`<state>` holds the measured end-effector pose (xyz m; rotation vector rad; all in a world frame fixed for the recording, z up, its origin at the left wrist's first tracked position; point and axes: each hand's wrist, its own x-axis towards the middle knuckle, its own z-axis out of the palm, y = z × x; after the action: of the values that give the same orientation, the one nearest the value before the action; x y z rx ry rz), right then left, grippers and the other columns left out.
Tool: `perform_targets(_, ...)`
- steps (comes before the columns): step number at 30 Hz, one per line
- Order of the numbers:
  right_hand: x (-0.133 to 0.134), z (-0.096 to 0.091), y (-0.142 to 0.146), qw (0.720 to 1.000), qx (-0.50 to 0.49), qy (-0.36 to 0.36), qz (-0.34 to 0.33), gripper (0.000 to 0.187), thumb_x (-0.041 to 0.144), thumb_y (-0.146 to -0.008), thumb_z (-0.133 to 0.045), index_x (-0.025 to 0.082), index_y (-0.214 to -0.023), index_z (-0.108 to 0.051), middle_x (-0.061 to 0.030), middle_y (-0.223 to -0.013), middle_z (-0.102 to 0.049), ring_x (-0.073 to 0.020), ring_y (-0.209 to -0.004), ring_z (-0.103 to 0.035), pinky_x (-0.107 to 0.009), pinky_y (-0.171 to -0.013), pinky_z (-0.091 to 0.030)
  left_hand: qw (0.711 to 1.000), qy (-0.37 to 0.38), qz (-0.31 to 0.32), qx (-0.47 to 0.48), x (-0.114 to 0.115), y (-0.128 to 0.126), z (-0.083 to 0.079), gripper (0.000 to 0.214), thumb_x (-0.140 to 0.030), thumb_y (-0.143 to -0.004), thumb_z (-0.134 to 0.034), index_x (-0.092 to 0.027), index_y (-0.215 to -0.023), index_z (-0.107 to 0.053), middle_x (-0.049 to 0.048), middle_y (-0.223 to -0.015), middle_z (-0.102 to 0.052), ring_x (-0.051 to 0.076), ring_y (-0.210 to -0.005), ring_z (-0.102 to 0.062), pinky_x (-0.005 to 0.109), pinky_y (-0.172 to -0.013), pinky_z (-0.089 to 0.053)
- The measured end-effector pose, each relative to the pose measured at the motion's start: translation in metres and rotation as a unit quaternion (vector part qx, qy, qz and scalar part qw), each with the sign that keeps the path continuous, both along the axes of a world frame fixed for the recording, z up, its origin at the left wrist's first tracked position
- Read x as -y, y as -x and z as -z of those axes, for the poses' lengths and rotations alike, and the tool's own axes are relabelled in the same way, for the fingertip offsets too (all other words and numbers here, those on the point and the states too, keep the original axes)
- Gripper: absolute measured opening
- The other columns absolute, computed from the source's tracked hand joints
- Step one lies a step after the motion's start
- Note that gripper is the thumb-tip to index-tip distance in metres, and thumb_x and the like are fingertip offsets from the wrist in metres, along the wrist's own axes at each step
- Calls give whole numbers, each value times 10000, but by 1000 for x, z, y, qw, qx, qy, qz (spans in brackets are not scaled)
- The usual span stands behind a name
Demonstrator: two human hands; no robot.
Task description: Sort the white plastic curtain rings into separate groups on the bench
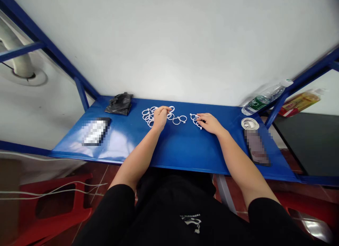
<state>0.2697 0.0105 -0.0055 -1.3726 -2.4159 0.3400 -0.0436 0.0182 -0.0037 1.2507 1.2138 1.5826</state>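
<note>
Several thin white rings with small knobs lie on the blue tabletop (182, 147). My left hand (161, 118) is closed in a pinch on a white ring (172, 108), which sticks out to the right of the fingertips. Just left of that hand lies a loose cluster of white rings (146, 112), partly hidden by it. Between my hands, two linked-looking rings (176, 121) lie flat. My right hand (210, 123) rests over a small group of rings (194, 119), its thumb and fingers apart and touching them; the fingers cover part of this group.
A crumpled black plastic bag (119, 103) and a blurred-out phone-like object (96, 132) lie on the left. On the right are a water bottle (261, 101), a coiled white cable (250, 124) and another blurred-out object (256, 147). Blue frame bars (81, 94) and a wall bound the table.
</note>
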Motion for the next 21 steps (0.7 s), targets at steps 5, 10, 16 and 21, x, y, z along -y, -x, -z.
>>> perform_targets(5,0,0,1,1000,-5,0,2,261,266,-985,-617,265,-1123,-838,-64,-1451,-723,-329,-1347,-661,-562,-1172,-504,966,-90,-46,-238,6,10,1,368,-111,-862,-560,-205,-1188,-702,30,-947,-780,159,-738,-656,299,-737,-516)
perform_targets(10,-1,0,1,1000,-9,-2,-2,266,260,-985,-615,262,-1131,-838,-71,-1454,-720,-335,-1346,-662,-576,-1162,-512,878,-131,-30,-460,4,12,4,212,-110,-874,-614,-215,-963,-775,77,-1045,-805,272,-987,-715,439,-966,-528)
perform_targets(16,-1,0,0,1000,-13,-8,-8,243,261,-975,-641,262,-1111,-842,-71,-1436,-731,-334,-1337,-672,-588,-1169,-505,874,-109,-33,-472,0,14,12,176,-144,-892,-648,-229,-911,-800,75,-1108,-807,288,-1046,-725,461,-997,-534)
perform_targets(21,4,-5,4,998,-54,-23,-4,268,362,-976,-685,279,-1185,-829,-73,-1409,-747,-339,-1330,-677,-582,-1136,-534,873,-144,-39,-465,0,12,12,163,-213,-949,-648,-208,-980,-809,99,-1062,-789,278,-1010,-718,444,-965,-543)
